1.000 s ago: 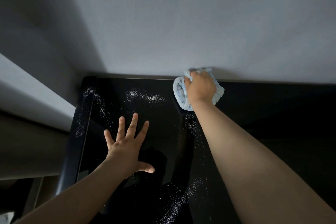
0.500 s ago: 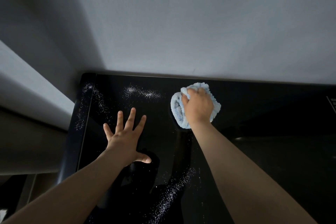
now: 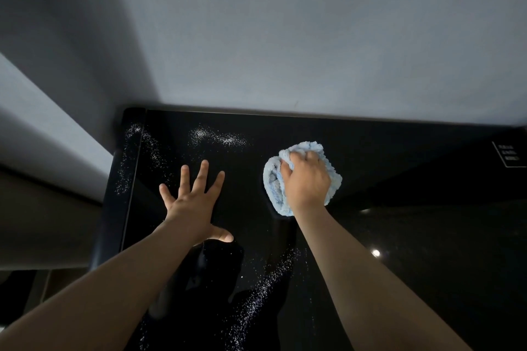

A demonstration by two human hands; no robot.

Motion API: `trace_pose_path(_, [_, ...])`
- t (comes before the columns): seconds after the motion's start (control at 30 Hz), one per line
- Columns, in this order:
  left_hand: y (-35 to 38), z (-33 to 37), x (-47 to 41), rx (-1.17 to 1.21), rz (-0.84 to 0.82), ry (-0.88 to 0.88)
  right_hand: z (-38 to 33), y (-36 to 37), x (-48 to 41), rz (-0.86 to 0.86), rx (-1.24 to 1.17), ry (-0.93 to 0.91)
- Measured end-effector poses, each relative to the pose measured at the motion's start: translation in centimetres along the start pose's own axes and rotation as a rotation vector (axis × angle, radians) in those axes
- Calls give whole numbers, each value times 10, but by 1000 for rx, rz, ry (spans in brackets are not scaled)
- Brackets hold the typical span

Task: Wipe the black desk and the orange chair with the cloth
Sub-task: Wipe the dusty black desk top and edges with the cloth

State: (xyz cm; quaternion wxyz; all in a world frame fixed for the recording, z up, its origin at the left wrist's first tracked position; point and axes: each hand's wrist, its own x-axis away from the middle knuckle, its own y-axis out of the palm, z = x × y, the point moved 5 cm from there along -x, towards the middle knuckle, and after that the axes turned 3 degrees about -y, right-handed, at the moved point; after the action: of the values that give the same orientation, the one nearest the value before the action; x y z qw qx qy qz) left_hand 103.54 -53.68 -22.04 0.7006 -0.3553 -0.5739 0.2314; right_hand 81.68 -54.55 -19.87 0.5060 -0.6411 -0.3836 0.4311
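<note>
- The fingers [image 3: 298,157] of the right hand [image 3: 306,181] are curled tight into the cloth [image 3: 273,182], bunching it. The knuckles face up and the fingertips are buried in the pile.
- The cloth is a light blue fluffy wad pressed onto the table [image 3: 413,222]. It shows round the hand from 7 o'clock, up through 9, to 2 o'clock.
- The 5 fingers [image 3: 203,174] of the left hand [image 3: 194,205] are spread wide and lie flat on the glossy black top. 4 point to 12 o'clock, the thumb points out to 4 o'clock, and they hold nothing.
- The 2 hands lie side by side and apart, with a strip of bare black surface between them. The cloth sits at 3 o'clock from the left hand.
- A streak of white specks [image 3: 219,137] lies at 12 o'clock from the left hand, near the far edge.
- A second scatter [image 3: 125,168] runs along the left rim at 10 o'clock.
- A third band [image 3: 262,291] lies at 6 o'clock from the cloth, between the 2 forearms.
- The table's far edge meets the grey wall [image 3: 285,37] at 12 o'clock. A band of open surface lies between the cloth and that edge.
- The left edge is a rounded black rim at 9 o'clock from the left hand, and the top ends there.
- At 3 o'clock from the cloth the table runs open to the frame's side. A small white printed label [image 3: 510,155] sits near 2 o'clock and a bright glint [image 3: 376,253] at 4 o'clock.
</note>
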Motion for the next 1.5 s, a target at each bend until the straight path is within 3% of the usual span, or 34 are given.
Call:
trace_pose_path(0.2, [0,-1,-1,-2,13,13,5,-3,22,89,-13,2])
trace_pose_path(0.4, [-5,6,5,-9,11,-12,11,-11,54,50,-31,21])
trace_pose_path(0.6, [15,-2,39,98,181,43,15,-17,84,61,-34,33])
trace_pose_path(0.93, [72,0,112,-41,42,223,20,-30,143,83,-14,42])
trace_pose_path(1.5, [96,-5,126,-137,-31,212,33,-40,236,20,-19,135])
